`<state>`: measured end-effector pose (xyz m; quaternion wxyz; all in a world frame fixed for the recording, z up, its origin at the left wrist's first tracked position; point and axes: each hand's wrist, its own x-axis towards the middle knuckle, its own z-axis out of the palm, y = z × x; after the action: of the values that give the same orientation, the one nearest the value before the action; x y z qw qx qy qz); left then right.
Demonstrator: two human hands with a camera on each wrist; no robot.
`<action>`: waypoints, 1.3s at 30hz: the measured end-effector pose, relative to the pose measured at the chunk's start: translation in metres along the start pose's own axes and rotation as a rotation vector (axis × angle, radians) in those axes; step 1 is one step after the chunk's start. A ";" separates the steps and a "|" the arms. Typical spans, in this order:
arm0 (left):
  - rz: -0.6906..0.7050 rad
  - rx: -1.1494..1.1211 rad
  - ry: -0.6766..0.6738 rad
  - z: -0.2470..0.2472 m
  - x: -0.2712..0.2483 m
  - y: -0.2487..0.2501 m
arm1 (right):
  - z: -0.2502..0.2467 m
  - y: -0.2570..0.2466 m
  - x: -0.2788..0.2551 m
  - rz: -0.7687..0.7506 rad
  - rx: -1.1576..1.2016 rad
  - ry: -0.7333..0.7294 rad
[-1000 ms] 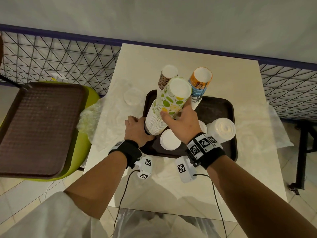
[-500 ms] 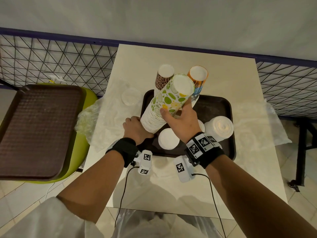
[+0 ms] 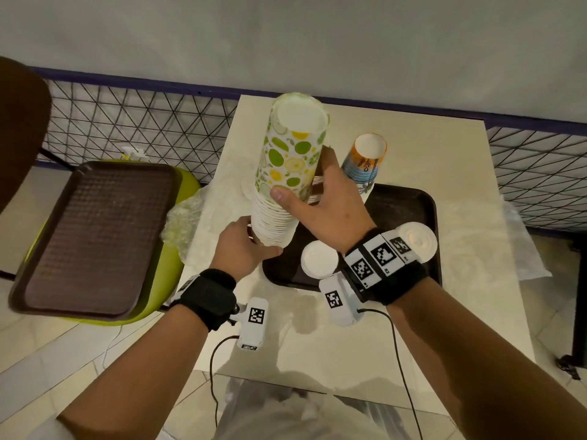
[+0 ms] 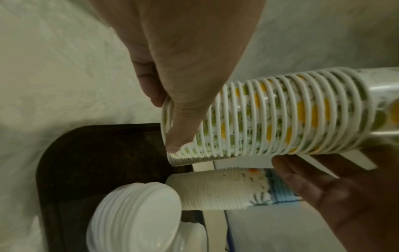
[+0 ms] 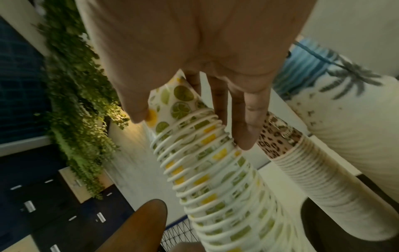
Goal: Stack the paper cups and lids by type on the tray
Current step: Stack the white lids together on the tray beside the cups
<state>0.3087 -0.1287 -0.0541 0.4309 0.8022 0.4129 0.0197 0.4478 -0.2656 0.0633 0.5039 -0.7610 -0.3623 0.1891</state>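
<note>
A tall stack of lime-and-lemon print paper cups (image 3: 286, 173) is held between both hands over the left end of the dark brown tray (image 3: 403, 211). My right hand (image 3: 301, 188) grips its upper part, thumb in front and fingers behind. My left hand (image 3: 254, 246) holds the open bottom end, with the thumb lying across the rims (image 4: 177, 133). The leopard-print cup stack (image 5: 302, 162) stands just behind my right hand, and an orange-and-blue cup stack (image 3: 365, 160) stands at the tray's far side. Two stacks of white lids (image 3: 319, 260) (image 3: 419, 241) sit at the tray's near side.
Another brown tray (image 3: 92, 236) lies on a green chair to the left. Crumpled clear plastic (image 3: 219, 198) lies on the white table left of the tray, and more plastic (image 3: 492, 249) lies to its right. A wire mesh fence (image 3: 127, 122) runs behind the table.
The lime-print stack leaned left with its base low on the tray; both hands have since raised it and stood it nearly upright. The head view has moved closer.
</note>
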 end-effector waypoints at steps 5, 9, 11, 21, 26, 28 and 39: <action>0.062 0.058 -0.032 -0.020 -0.042 0.030 | -0.035 -0.026 -0.018 -0.046 -0.018 -0.026; 0.124 0.097 -0.056 -0.018 -0.068 0.065 | -0.075 -0.038 -0.037 -0.074 0.003 0.036; 0.152 0.099 -0.084 -0.007 -0.075 0.085 | -0.098 -0.040 -0.046 -0.074 0.021 0.068; 0.349 0.062 -0.178 0.094 -0.078 0.190 | -0.234 -0.009 -0.067 -0.060 -0.045 0.205; 0.378 0.004 -0.203 0.133 -0.053 0.239 | -0.277 0.016 -0.054 -0.045 -0.076 0.257; 0.353 -0.028 -0.228 0.146 -0.038 0.253 | -0.286 0.028 -0.044 -0.046 -0.090 0.281; 0.131 -0.039 -0.302 0.194 0.061 0.265 | -0.267 0.122 0.024 -0.016 -0.146 0.242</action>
<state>0.5954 -0.2943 -0.0086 0.5013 0.8126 0.2899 -0.0654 0.6820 -0.4440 0.0667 0.4886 -0.8101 -0.3176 0.0649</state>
